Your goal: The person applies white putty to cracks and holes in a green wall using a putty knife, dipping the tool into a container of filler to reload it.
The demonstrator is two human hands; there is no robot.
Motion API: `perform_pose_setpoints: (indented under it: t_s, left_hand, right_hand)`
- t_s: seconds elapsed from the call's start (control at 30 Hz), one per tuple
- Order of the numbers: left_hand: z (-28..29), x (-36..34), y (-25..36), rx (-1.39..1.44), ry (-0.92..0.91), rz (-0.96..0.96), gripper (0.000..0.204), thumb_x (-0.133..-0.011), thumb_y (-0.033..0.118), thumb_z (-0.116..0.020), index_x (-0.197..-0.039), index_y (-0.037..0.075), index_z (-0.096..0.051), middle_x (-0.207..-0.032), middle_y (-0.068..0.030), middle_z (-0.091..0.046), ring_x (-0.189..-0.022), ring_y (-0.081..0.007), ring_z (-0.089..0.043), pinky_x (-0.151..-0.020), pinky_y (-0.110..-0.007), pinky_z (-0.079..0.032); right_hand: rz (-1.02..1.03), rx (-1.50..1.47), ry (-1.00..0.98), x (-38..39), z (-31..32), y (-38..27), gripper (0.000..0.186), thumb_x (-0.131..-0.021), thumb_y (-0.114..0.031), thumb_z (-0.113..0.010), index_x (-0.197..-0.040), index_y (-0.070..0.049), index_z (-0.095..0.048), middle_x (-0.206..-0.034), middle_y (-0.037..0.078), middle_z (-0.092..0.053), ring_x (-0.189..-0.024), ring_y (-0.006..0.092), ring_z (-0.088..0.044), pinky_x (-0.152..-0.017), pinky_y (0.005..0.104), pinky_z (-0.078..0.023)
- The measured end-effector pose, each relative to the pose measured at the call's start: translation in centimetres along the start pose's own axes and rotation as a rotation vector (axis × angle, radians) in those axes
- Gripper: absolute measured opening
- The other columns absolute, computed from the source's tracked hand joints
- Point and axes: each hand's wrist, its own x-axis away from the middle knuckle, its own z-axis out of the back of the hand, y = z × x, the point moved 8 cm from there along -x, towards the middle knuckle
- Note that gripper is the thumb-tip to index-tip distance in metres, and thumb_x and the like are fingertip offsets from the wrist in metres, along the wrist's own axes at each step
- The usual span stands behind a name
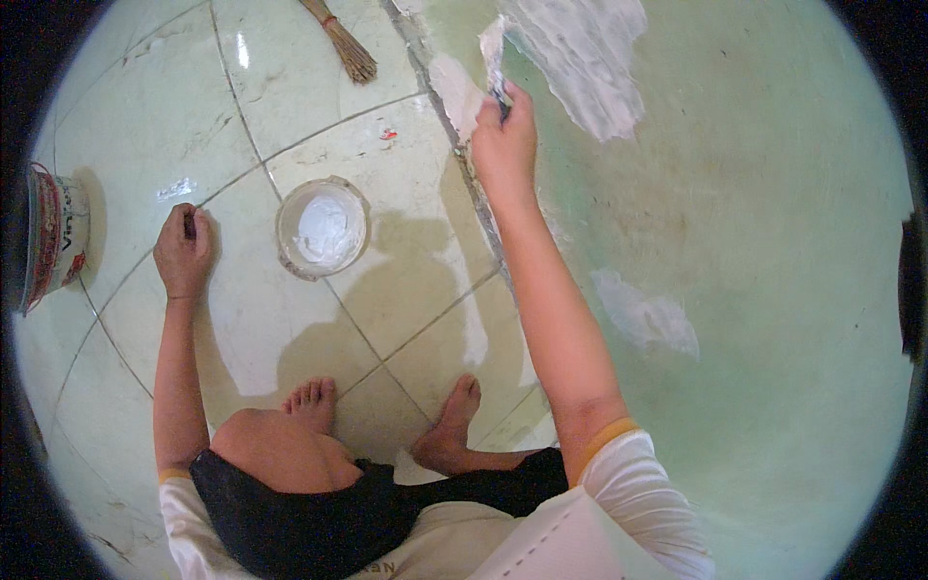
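While much of the pale green plastered wall [754, 290] remains bare, two rough white putty patches [580, 58] already mark it, by appearance an early stage. Right hand [505, 135] closes around a putty-laden scraper [494, 58] against the wall; left hand [184, 253], pressed on glossy floor tiles [406, 242], pinches a small dark object beside a round putty bowl [322, 227].

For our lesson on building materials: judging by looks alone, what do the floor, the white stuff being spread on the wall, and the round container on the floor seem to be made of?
Floor: glazed tile, probably ceramic; glossy reflections, grout lines.
White patch on the wall: wet putty or plaster; thick, ridged, matte.
Round container: likely translucent plastic, holding white paste; uncertain.
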Motion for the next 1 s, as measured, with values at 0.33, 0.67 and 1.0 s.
perform_pose_setpoints:
  t_s: [0.33, 0.67, 1.0]
  left_hand:
    - [-0.1, 0.3, 0.0, 0.003, 0.021, -0.009, 0.023, -0.094, 0.028, -0.060, -0.094, 0.006, -0.065, -0.080, -0.0152, -0.068, -0.070, -0.0293, -0.067, -0.066, -0.040, -0.052]
    - [0.8, 0.2, 0.6, 0.040, 0.062, -0.010, 0.034, -0.087, 0.043, -0.063, -0.086, 0.010, -0.071, -0.079, -0.0139, -0.071, -0.072, -0.0323, -0.068, -0.068, -0.042, -0.054]
    - [0.4, 0.1, -0.6, 0.046, -0.017, 0.022, 0.022, -0.096, 0.026, -0.060, -0.100, 0.005, -0.065, -0.081, -0.0154, -0.068, -0.072, -0.0291, -0.067, -0.068, -0.038, -0.052]
  right_hand:
    - [-0.197, -0.137, 0.104, 5.4, 6.0, 6.3, 0.037, -0.099, -0.014, -0.053, -0.133, 0.000, -0.050, -0.099, 0.014, -0.062, -0.084, 0.0238, -0.061, -0.075, 0.0346, -0.050]
    - [-0.360, -0.258, 0.059, 15.0, 11.4, 3.8, 0.038, -0.104, -0.018, -0.049, -0.140, -0.008, -0.042, -0.083, 0.000, -0.051, -0.063, 0.0062, -0.045, -0.050, 0.0225, -0.037]
    - [-0.096, -0.299, -0.027, 6.1, 4.3, 0.1, 0.037, -0.102, -0.021, -0.053, -0.136, -0.007, -0.046, -0.083, 0.002, -0.053, -0.059, 0.0063, -0.045, -0.045, 0.0227, -0.036]
